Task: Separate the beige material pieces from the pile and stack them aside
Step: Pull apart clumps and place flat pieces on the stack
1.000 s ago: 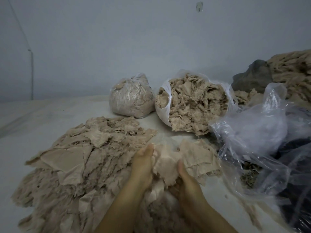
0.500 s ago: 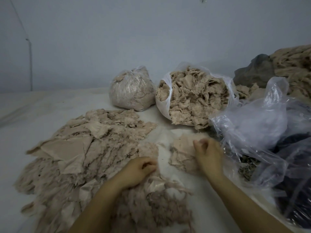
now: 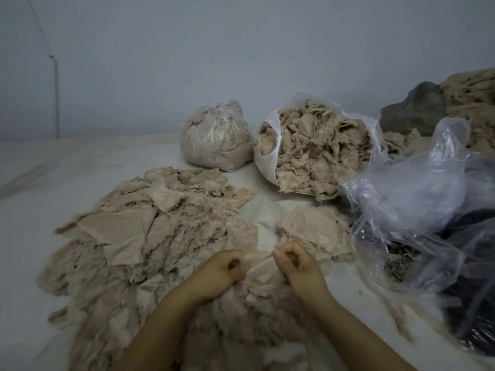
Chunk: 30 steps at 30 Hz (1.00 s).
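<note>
A wide pile of frayed beige material pieces [image 3: 150, 236] covers the white surface at left and centre. A small separate stack of beige pieces [image 3: 318, 231] lies to the right of it. Between my hands stretches one beige piece [image 3: 258, 266], at the near middle of the pile. My left hand [image 3: 222, 271] grips its left edge with curled fingers. My right hand [image 3: 294, 261] pinches its right edge, fingers curled into a fist. Both forearms come in from the bottom.
A tied clear bag of beige scraps [image 3: 214, 137] and an open white bag full of them [image 3: 316, 148] stand at the back. Crumpled clear plastic bags [image 3: 417, 210] over dark material fill the right side. A grey cloth and more beige material [image 3: 471, 103] sit far right.
My right hand has come back from the small stack on the right to the pile's middle. Both hands now hold one piece between them.
</note>
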{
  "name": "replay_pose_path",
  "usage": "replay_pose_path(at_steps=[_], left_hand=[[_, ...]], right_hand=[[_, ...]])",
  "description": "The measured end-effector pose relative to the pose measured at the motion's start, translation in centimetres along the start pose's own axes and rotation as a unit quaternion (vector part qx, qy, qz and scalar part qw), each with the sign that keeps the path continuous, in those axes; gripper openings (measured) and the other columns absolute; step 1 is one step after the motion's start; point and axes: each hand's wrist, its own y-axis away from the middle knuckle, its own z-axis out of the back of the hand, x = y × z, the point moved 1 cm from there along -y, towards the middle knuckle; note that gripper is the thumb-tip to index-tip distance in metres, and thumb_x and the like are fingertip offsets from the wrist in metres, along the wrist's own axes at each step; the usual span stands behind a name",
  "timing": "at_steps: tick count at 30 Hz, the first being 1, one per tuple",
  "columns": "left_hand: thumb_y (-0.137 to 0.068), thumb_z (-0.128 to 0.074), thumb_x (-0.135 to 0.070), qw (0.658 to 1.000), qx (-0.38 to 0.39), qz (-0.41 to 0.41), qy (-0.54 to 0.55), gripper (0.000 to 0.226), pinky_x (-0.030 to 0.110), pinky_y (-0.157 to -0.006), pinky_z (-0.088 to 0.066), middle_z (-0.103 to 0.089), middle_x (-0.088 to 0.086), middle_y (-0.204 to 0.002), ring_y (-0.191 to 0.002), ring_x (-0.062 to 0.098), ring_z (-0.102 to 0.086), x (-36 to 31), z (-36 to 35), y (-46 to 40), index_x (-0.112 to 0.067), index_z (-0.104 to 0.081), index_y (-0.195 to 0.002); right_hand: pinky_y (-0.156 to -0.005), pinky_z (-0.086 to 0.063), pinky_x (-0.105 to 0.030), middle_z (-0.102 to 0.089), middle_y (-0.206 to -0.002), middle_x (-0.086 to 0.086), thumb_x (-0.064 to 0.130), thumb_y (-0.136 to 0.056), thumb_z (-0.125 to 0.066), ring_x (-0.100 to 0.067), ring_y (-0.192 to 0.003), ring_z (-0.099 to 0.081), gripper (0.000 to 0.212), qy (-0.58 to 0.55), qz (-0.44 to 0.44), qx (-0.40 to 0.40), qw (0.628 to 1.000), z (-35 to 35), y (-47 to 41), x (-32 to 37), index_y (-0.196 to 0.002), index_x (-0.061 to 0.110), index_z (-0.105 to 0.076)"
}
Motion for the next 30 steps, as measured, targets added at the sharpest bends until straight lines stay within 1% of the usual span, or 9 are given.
replay_pose_path(at_steps=[3, 6, 10, 12, 17, 23, 25, 27, 30], left_hand=[[-0.093, -0.052, -0.002, 0.988, -0.008, -0.038, 0.148, 0.022, 0.015, -0.056, -0.040, -0.058, -0.011, -0.059, -0.056, 0.001, -0.052, -1.5, 0.0, 0.4, -0.008, -0.052, -0.072], [-0.094, -0.052, -0.007, 0.983, 0.002, -0.047, 0.180, 0.017, 0.015, -0.056, -0.043, -0.061, -0.011, -0.064, -0.059, 0.000, -0.054, -3.0, -0.6, 0.3, -0.009, -0.061, -0.079], [-0.095, -0.052, -0.008, 0.984, -0.092, -0.014, 0.150, 0.023, 0.014, -0.055, -0.041, -0.058, -0.010, -0.061, -0.057, 0.003, -0.051, -2.6, -0.3, 0.0, -0.013, -0.062, -0.074], [-0.095, -0.051, -0.008, 0.987, -0.120, -0.010, 0.106, 0.028, 0.014, -0.052, -0.036, -0.050, -0.006, -0.060, -0.054, 0.004, -0.043, -2.0, -0.1, 0.0, -0.014, -0.055, -0.068], [-0.096, -0.050, -0.014, 0.985, -0.159, -0.002, 0.063, 0.030, 0.022, -0.056, -0.033, -0.043, 0.001, -0.063, -0.059, 0.010, -0.039, -1.6, -0.4, -0.6, -0.016, -0.051, -0.066], [-0.099, -0.043, -0.013, 0.943, -0.304, 0.034, 0.131, 0.031, 0.027, -0.058, -0.032, -0.048, 0.002, -0.066, -0.063, 0.016, -0.044, -1.3, 1.1, -1.0, -0.017, -0.047, -0.068], [-0.099, -0.044, -0.013, 0.948, -0.293, 0.034, 0.123, 0.031, 0.025, -0.057, -0.033, -0.048, 0.003, -0.065, -0.062, 0.017, -0.044, -1.2, 1.3, -1.1, -0.017, -0.049, -0.069], [-0.098, -0.046, -0.011, 0.968, -0.231, 0.005, 0.099, 0.031, 0.019, -0.054, -0.036, -0.052, -0.005, -0.063, -0.060, 0.009, -0.047, -1.8, 0.4, -1.1, -0.018, -0.052, -0.069], [-0.096, -0.051, -0.009, 0.988, -0.126, -0.049, 0.074, 0.028, 0.013, -0.058, -0.041, -0.059, -0.015, -0.062, -0.060, -0.002, -0.052, -2.9, -1.8, -1.3, -0.020, -0.059, -0.071]], right_hand=[[-0.056, -0.039, -0.028, -0.060, -0.073, -0.008, 0.031, -0.086, -0.063, -0.019, -0.062, -0.052, 0.023, -0.108, -0.108, 0.072, 0.986, 0.5, 0.2, 0.1, -0.087, 0.009, -0.058], [-0.053, -0.039, -0.026, -0.060, -0.069, -0.004, 0.040, -0.078, -0.068, -0.015, -0.056, -0.052, 0.028, -0.065, -0.099, 0.147, 0.982, 0.4, -0.1, 0.4, -0.088, 0.014, -0.067], [-0.063, -0.042, -0.027, -0.055, -0.071, -0.013, 0.016, -0.084, -0.068, -0.023, -0.068, -0.048, 0.021, -0.064, -0.028, 0.096, 0.993, 0.7, -0.4, 0.6, -0.077, -0.002, -0.062], [-0.059, -0.038, -0.024, -0.049, -0.064, -0.011, 0.011, -0.089, -0.062, -0.022, -0.062, -0.044, 0.021, -0.066, -0.018, 0.077, 0.995, 0.9, -0.3, 0.5, -0.070, 0.002, -0.057], [-0.049, -0.035, -0.021, -0.048, -0.054, 0.006, 0.019, -0.096, -0.054, -0.008, -0.050, -0.040, 0.029, -0.080, -0.065, 0.057, 0.993, 0.9, -0.1, 0.1, -0.067, 0.016, -0.051], [-0.044, -0.021, -0.023, -0.034, -0.047, 0.006, 0.016, -0.095, -0.055, -0.011, -0.044, -0.025, 0.023, -0.022, -0.070, 0.082, 0.994, 2.0, 0.8, -1.4, -0.075, 0.010, -0.044], [-0.048, -0.030, -0.022, -0.039, -0.052, 0.007, 0.022, -0.093, -0.059, -0.011, -0.050, -0.034, 0.026, 0.067, -0.046, 0.066, 0.994, 2.5, 0.9, -1.7, -0.073, 0.009, -0.049], [-0.059, -0.037, -0.018, -0.048, -0.066, 0.008, 0.042, -0.089, -0.056, -0.008, -0.063, -0.046, 0.037, 0.141, 0.003, 0.057, 0.988, 2.4, 0.8, -1.2, -0.075, 0.009, -0.053], [-0.073, -0.045, -0.013, -0.062, -0.091, 0.015, 0.054, -0.082, -0.055, 0.001, -0.084, -0.058, 0.029, 0.119, 0.014, 0.072, 0.990, 1.0, 0.2, -0.1, -0.095, 0.027, -0.060]])
